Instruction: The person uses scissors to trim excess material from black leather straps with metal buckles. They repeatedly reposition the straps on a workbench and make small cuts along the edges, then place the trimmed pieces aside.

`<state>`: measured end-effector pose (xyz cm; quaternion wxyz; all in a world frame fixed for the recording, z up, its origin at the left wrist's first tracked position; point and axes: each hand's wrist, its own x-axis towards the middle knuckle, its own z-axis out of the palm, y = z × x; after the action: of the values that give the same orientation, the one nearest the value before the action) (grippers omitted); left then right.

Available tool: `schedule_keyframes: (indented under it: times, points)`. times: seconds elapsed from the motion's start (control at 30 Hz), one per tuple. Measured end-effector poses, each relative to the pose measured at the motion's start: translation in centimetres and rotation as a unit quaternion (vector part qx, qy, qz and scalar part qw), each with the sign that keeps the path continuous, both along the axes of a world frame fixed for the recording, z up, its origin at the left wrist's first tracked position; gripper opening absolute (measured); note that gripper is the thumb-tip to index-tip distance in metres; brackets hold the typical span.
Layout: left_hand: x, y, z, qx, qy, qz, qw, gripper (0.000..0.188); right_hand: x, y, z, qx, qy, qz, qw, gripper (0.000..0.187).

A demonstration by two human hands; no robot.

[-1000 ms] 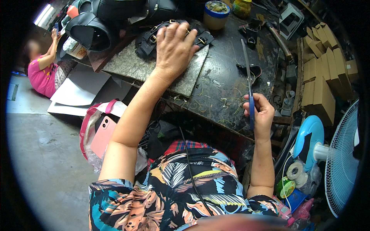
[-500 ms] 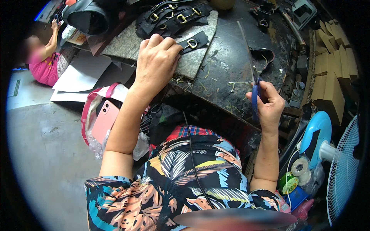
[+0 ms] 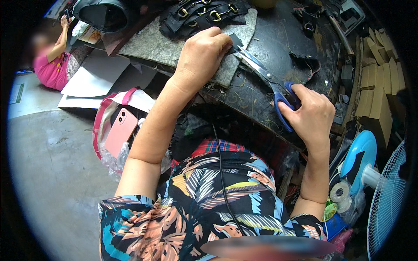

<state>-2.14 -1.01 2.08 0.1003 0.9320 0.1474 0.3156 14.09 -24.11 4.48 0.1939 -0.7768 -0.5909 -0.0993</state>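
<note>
My left hand (image 3: 203,54) pinches a black strap piece (image 3: 235,42) over the stone slab (image 3: 150,45); most of the piece is hidden by the fingers. In my right hand (image 3: 311,111) are blue-handled scissors (image 3: 269,76), thumb and fingers in the loops. Their blades are parted a little, and the tips lie right at the strap's exposed end; whether they touch it I cannot tell. Beyond my left hand, a pile of black straps with gold-coloured metal rings (image 3: 204,15) rests on the slab.
Thread scraps and a dark curled strip (image 3: 307,65) lie on the black worktable (image 3: 278,35). Cardboard pieces (image 3: 374,95) and a fan (image 3: 387,195) stand at the right. A bag with a pink phone (image 3: 121,132) hangs at the left, where another person (image 3: 54,69) sits farther back.
The scissors have swung from pointing away to pointing left, their blades now at the strap. My left hand has shifted right and turned the strap, whose metal ring no longer shows.
</note>
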Motion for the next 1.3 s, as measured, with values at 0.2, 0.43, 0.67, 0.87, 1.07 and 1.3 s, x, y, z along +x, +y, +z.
schedule_keyframes:
  times: [0.2, 0.43, 0.67, 0.87, 1.07, 1.3]
  points:
    - [1.0, 0.3, -0.9, 0.023, -0.037, 0.021, 0.999, 0.007, -0.5, 0.9, 0.7, -0.031, -0.026, 0.01, 0.999, 0.032]
    - [1.6, 0.2, -1.3, 0.05, -0.041, 0.042, 0.997, 0.008, -1.8, 1.2, 2.1, -0.085, -0.069, 0.017, 0.994, 0.031]
    - [-2.1, 0.7, 0.7, -0.066, -0.201, 0.082, 0.974, 0.009, 0.0, 1.4, 3.0, -0.11, -0.035, -0.018, 0.993, 0.032]
    - [-7.7, 0.2, 1.3, -0.087, -0.173, 0.128, 0.973, 0.009, -0.4, 1.4, 2.8, -0.036, 0.041, 0.029, 0.998, 0.03]
    - [-8.8, -1.2, 0.2, -0.061, -0.054, 0.1, 0.992, 0.028, -1.6, 2.3, 2.5, -0.057, 0.007, 0.091, 0.994, 0.035]
    - [-8.3, -1.5, 0.2, 0.006, 0.042, 0.06, 0.997, 0.033, -0.8, 1.9, 0.5, 0.015, 0.181, 0.015, 0.983, 0.036]
